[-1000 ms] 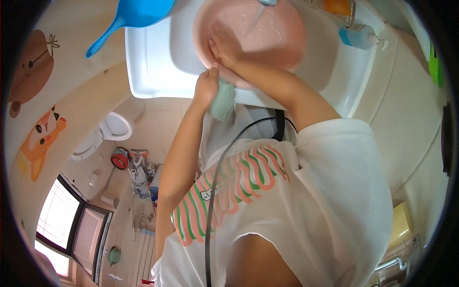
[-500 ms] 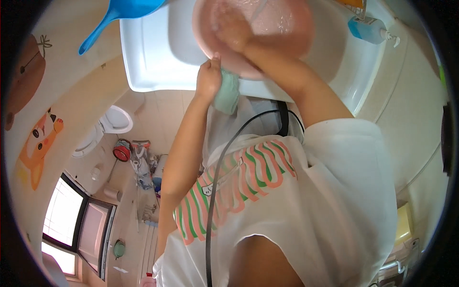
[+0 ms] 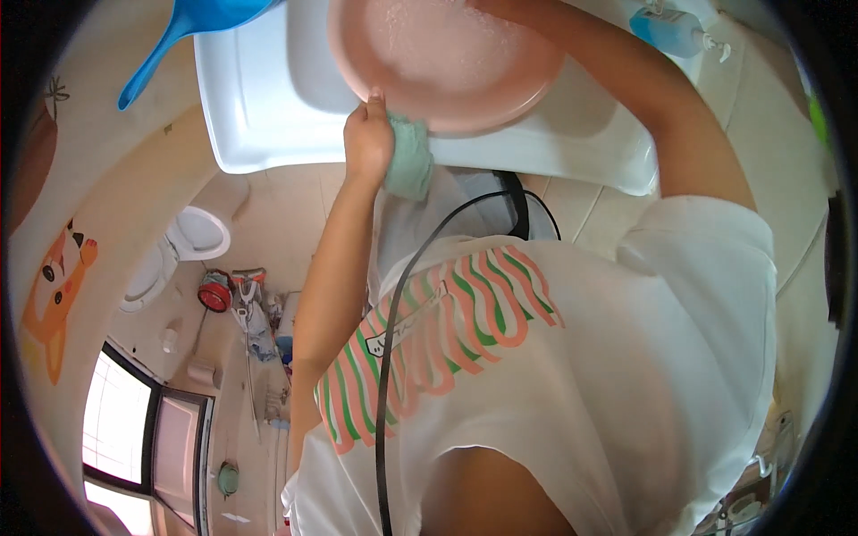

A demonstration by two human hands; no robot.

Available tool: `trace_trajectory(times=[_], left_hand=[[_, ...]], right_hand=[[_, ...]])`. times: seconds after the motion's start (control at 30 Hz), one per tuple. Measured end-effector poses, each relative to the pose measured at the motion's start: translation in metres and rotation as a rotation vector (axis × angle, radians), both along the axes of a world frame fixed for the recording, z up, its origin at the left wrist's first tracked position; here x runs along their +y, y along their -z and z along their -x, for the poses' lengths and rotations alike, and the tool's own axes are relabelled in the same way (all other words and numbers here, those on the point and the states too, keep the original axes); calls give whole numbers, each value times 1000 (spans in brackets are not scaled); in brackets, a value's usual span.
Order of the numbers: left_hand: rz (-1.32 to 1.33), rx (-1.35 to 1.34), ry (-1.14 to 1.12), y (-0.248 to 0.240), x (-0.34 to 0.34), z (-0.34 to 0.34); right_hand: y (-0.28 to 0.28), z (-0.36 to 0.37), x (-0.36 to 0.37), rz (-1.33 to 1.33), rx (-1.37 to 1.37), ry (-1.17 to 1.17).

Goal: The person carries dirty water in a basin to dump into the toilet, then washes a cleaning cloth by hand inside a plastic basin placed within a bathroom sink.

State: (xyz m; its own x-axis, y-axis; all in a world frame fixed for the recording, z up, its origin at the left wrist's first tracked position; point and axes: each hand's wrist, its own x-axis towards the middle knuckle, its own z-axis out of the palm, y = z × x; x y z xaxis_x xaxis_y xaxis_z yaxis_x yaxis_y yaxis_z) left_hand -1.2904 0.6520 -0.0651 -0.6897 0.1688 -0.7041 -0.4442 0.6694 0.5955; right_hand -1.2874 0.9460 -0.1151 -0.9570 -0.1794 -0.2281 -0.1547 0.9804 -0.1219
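A pink basin (image 3: 487, 116) with water in it stands in the white sink (image 3: 223, 134), at the top of the view. My left hand (image 3: 368, 141) is closed at the basin's near rim, thumb up against the edge. A folded, pale green cloth (image 3: 409, 161) is held in that hand and hangs down over the front of the sink. My right forearm (image 3: 639, 76) stretches over the right side of the basin toward the far side. The right hand itself lies past the top edge of the view, so its fingers are hidden.
A blue dipper (image 3: 170, 40) with a long handle rests at the sink's left corner. To the right stands a pump bottle with blue liquid (image 3: 666, 34). A black cable (image 3: 393, 330) hangs down in front of my shirt. A toilet (image 3: 198, 234) is behind on the left.
My right hand has left the water in the basin and moved up, out of the view. The left hand keeps its hold at the rim with the cloth. The view has shifted slightly.
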Motion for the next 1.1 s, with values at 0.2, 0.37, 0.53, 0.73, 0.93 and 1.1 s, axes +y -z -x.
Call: trace_trajectory(times=[0.2,0.37,0.53,0.73,0.93,1.1], left_hand=[[-30,-114,19,2,-6,3],[-95,-126,7,20,-4,3],[-86,-173,32,18,-14,12],[-273,-433,-80,-19,-13,12],[-335,-531,-236,-59,-33,4],[-254,-506,-208,-89,-50,-21]], right_hand=[[-57,-82,-15,-22,-346,363],[-16,-120,-125,377,-289,297],[-105,-40,-132,692,42,705],[-179,29,-27,317,634,664],[-115,30,4,56,587,362],[-114,0,-1,19,597,201]])
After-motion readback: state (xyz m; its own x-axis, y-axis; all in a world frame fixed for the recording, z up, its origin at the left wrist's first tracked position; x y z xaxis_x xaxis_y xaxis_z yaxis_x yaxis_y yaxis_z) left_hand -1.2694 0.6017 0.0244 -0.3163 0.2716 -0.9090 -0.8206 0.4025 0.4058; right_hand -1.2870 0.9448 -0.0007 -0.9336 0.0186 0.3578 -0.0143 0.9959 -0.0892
